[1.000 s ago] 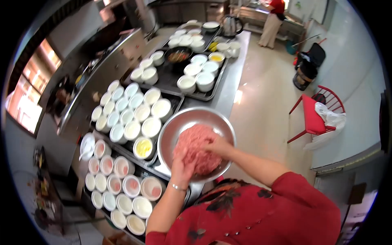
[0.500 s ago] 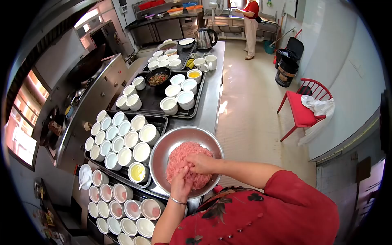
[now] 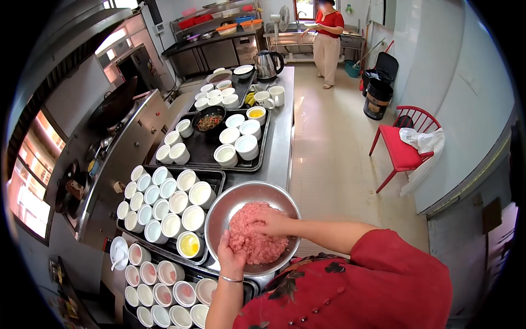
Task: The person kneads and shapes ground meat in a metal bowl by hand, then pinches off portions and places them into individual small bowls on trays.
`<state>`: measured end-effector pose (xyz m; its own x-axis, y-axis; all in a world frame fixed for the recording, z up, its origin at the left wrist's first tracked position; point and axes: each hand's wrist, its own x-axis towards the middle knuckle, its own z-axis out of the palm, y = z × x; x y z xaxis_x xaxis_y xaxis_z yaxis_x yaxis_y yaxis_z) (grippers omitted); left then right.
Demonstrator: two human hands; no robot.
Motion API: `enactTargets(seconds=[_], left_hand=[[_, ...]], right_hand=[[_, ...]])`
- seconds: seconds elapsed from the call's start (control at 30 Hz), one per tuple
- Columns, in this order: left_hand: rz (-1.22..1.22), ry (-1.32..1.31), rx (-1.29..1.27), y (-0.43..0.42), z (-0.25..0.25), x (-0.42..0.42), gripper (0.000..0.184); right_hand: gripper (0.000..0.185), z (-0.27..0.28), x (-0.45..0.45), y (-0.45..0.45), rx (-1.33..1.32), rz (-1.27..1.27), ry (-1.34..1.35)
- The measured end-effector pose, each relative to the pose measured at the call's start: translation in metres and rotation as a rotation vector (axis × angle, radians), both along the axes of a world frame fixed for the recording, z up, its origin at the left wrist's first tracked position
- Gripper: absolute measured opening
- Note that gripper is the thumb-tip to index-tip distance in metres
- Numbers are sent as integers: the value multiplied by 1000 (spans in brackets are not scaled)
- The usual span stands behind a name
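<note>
A wide steel bowl (image 3: 215, 215) holds a large mound of pink minced meat (image 3: 262, 248). My left hand (image 3: 231, 256), with a bracelet at the wrist, is at the bowl's left side, its fingers apart and touching the meat's left edge. From the right, my right hand (image 3: 269, 222) reaches over the bowl, fingers curled into the top of the meat and partly hidden in it. Left of the bowl, white cups (image 3: 193, 218) fill a dark tray; one cup (image 3: 189, 245) holds something yellow. Cups with pink contents (image 3: 184, 293) stand nearer the front.
Farther along the steel table (image 3: 282, 142) are a black bowl of chopped food (image 3: 209, 119), more cups, mugs (image 3: 277, 96) and a kettle (image 3: 267, 64). A person in red (image 3: 329, 41) stands at the back. On the right are a red chair (image 3: 402, 149) and a black bin (image 3: 377, 100).
My hands have moved apart; my left hand has shifted to the meat's left edge and opened. The view has tilted up, showing more of the back of the room and the person there.
</note>
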<state>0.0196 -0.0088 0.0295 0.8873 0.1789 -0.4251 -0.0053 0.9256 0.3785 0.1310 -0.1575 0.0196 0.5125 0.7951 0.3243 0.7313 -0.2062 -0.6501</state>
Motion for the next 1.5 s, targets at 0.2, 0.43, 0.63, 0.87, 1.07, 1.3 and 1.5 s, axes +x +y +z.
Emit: enactTargets(seconds=[0.2, 0.43, 0.63, 0.87, 1.07, 1.3, 1.5], left_hand=[[38, -162, 901, -35, 19, 7, 9], [-90, -61, 2432, -37, 32, 11, 42], [-19, -248, 1032, -30, 4, 15, 46], [-89, -104, 7, -45, 22, 21, 35], [-49, -67, 486, -45, 25, 20, 25], [-44, -45, 1110, -52, 36, 21, 44], [-164, -99, -141, -37, 17, 12, 54]], right_hand=[[38, -8, -24, 31, 505, 104, 1882], [25, 20, -39, 33, 698, 21, 2105], [30, 25, -34, 16, 488, -19, 958], [33, 38, -31, 4, 392, 109, 223], [37, 19, -14, 14, 588, 62, 1618], [34, 16, -17, 13, 641, -36, 2119], [25, 23, -22, 12, 226, 30, 467]])
